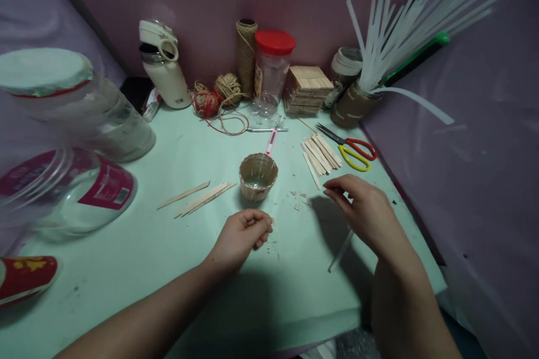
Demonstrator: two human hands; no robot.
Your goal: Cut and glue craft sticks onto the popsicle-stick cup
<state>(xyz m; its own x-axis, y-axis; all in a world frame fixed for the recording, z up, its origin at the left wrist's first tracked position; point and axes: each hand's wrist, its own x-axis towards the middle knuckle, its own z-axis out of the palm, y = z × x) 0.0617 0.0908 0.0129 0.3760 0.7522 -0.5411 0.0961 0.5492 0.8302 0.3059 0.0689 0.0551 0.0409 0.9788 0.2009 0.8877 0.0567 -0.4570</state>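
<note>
My left hand (244, 233) is closed near the front of a small woven-looking cup (257, 182), fingers curled and thumb pressed against them. Whatever it may hold is hidden. Over on the right, my right hand (362, 205) has thumb and forefinger brought together close to the end of a wooden stick (312, 170); anything between the tips is too small to name. A pile of flat wooden sticks (322, 154) lies beyond it. Small wood chips (297, 207) are scattered between my hands. Under my right wrist lies a translucent white stick (340, 252).
Scissors (349, 146) with red and yellow handles rest right of the pile. More cut sticks (205, 199) lie left of the cup. Along the back stand a bottle (168, 76), twine balls (227, 90), a red-lidded jar (272, 76) and stacked sticks (307, 90). Large jars (113, 118) line the left.
</note>
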